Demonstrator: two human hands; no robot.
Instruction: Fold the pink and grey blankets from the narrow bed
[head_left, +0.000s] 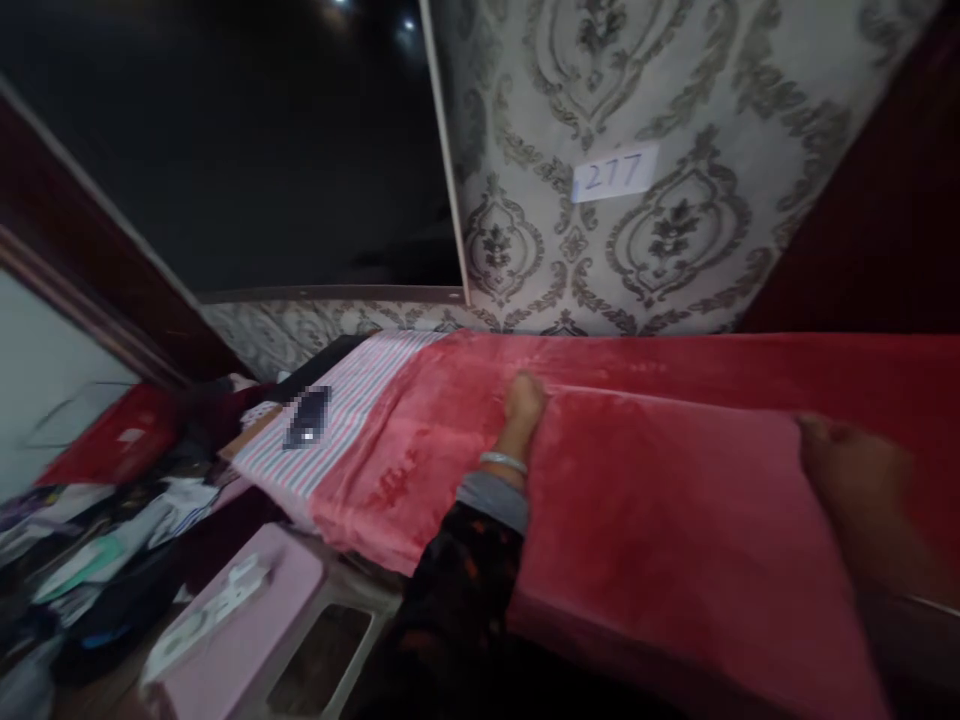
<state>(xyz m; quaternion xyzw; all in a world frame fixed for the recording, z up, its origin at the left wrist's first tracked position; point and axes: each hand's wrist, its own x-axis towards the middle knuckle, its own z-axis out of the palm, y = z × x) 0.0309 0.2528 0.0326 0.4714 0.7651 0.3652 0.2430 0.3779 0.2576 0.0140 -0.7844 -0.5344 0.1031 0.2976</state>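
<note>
A red plush blanket [652,510] is spread over a long raised surface, with one part folded over so an edge runs between my hands. My left hand [526,400], with a bangle at the wrist, is closed on the blanket at the left end of that edge. At the right end, my right hand [855,470] is closed on the blanket's corner, slightly blurred. Left of the blanket lies a striped cloth [367,385] with a dark, pixelated phone-like object [307,418] on top.
A big black screen [285,150] hangs on the patterned wall [517,240], where a paper marked 277 [616,174] is stuck. At lower left are a pink box-like surface [277,580] bearing a white power strip [217,600], piled clothes [127,560] and a red bag [124,435].
</note>
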